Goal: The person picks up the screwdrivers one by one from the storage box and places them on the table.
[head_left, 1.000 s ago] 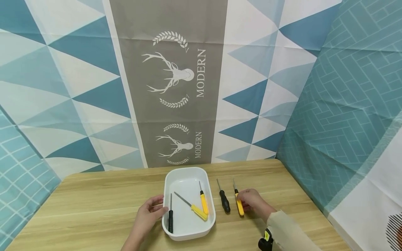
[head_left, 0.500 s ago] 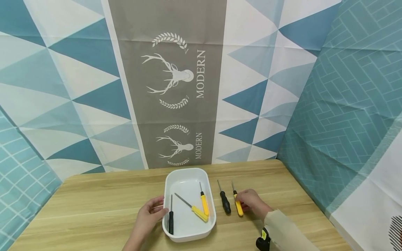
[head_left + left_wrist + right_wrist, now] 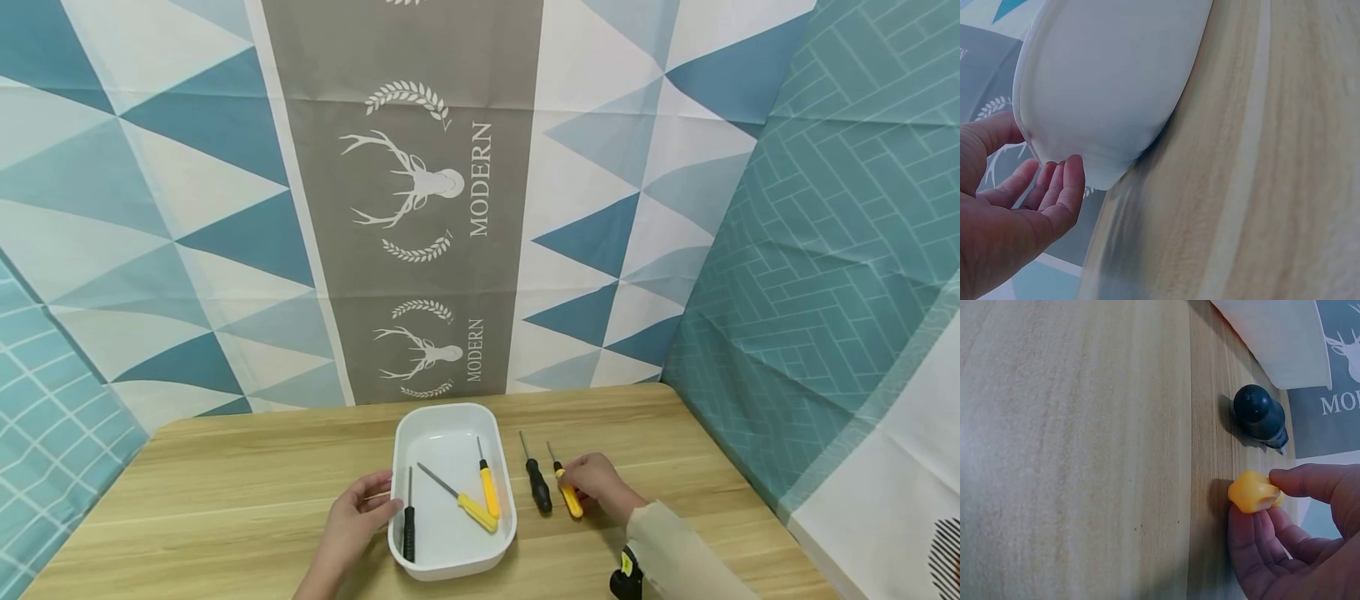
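My left hand (image 3: 352,521) grips the left side of a white plastic tray (image 3: 450,572), thumb at the rim and fingertips against the outer wall in the left wrist view. Inside lie a black-handled screwdriver (image 3: 408,533), a yellow-handled screwdriver (image 3: 477,512) and an orange-yellow screwdriver (image 3: 490,492) with a black collar. To the tray's right, my right hand (image 3: 602,483) pinches the handle of another yellow screwdriver (image 3: 572,503), its tip pointing away and leftward. Between that one and the tray rests a thick black-handled screwdriver (image 3: 538,487), also seen end-on as a black handle (image 3: 1260,412).
The wooden table (image 3: 225,492) reaches back to a patterned cloth wall (image 3: 420,250). A teal cloth (image 3: 810,333) hangs along the right side. Near my right sleeve (image 3: 682,550) is a small black object (image 3: 626,579) with a yellow mark, partly hidden.
The tip of the yellow screwdriver in my right hand has swung left, and that hand has shifted slightly left. My left hand and the tray stay together in place.
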A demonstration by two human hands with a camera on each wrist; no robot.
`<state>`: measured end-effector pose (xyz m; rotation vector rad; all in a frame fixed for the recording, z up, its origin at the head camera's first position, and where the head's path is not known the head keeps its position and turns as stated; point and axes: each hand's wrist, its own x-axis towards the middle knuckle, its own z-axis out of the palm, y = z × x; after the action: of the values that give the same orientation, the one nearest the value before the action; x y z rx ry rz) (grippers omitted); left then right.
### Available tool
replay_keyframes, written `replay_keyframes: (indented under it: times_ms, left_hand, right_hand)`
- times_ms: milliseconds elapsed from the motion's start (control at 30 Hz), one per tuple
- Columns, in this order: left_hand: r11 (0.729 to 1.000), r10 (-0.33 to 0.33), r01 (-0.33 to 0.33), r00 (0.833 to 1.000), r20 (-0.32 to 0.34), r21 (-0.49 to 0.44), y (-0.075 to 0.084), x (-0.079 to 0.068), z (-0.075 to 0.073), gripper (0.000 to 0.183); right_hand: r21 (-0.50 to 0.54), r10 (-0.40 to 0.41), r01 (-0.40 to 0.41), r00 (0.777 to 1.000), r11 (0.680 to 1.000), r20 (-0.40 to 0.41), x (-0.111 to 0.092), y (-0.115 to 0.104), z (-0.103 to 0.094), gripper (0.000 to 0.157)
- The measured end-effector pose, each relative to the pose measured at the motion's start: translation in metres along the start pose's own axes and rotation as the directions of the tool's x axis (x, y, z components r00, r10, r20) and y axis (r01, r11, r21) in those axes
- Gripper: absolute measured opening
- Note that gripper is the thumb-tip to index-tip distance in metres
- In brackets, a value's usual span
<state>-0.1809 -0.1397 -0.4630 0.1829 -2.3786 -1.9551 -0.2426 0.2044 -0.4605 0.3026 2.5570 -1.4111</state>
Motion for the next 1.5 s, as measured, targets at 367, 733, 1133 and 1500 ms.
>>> replay_keyframes:
  times_ms: [367, 733, 1133, 1500]
  left_hand:
    - [1.000, 0.003, -0.003, 1.000, -0.004, -0.002, 0.000, -0.001, 0.001, 0.049]
    - [1.000, 0.008, -0.008, 1.000, 0.007, -0.023, 0.000, 0.001, -0.001, 0.051]
    - [1.000, 0.011, -0.011, 1.000, 0.002, -0.003, 0.001, 0.003, 0.000, 0.047]
    - [1.000, 0.004, -0.004, 1.000, 0.007, -0.020, 0.000, 0.002, -0.001, 0.050]
  right_hand:
    - [-0.029, 0.010, -0.010, 1.000, 1.000, -0.003, -0.006, -0.002, -0.002, 0.024]
    - [-0.006, 0.015, -0.015, 1.000, 1.000, -0.016, -0.007, 0.002, -0.011, 0.031]
    - [0.031, 0.014, -0.013, 0.999, 0.999, -0.034, -0.011, -0.003, -0.023, 0.032]
    - [0.075, -0.022, 0.023, 0.999, 0.997, -0.026, -0.021, -0.020, -0.026, 0.032]
